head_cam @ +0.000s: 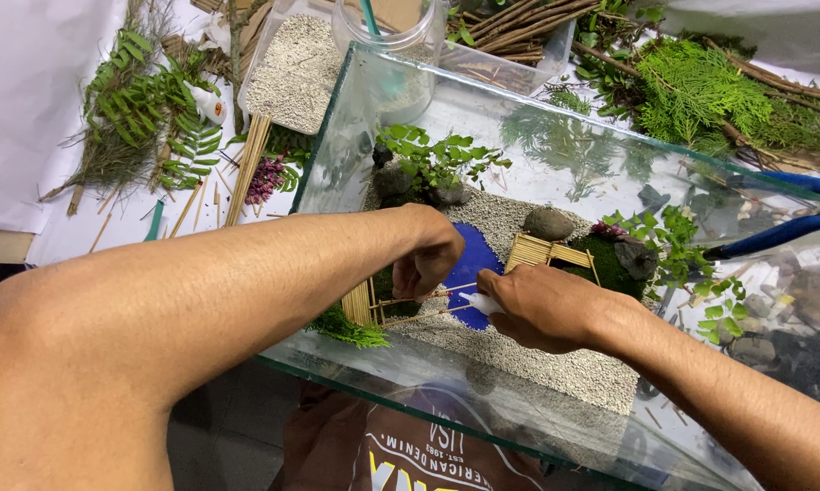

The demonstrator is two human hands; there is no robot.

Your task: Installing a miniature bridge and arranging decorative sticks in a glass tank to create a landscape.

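Both hands are inside a glass tank (337, 145) that sits on a table w/ a white cover (28, 109). The left hand (428, 259) comes in from the left, and its grip is pinched shut on thin wooden sticks (419, 300) that lie across the edge of a blue patch (474, 264). The right hand (542, 305) is just beside it, fingers closed round a small white tube (481, 303) whose tip touches the sticks. The sticks sit in the front-middle of the tank, on the gray gravel (555, 364), next to a little fence of upright sticks (360, 303). Behind the blue patch there's a small stick platform (542, 252), a round gray stone (548, 223), dark green moss (605, 264) and small leafy plants (437, 159). Outside the tank, at the back left, are fern leaves (155, 109), a tray of gravel (292, 73) and a clear jar (392, 45). At the right lie blue-handled pliers (774, 235), more green branches (701, 91) and brown twigs (519, 23).
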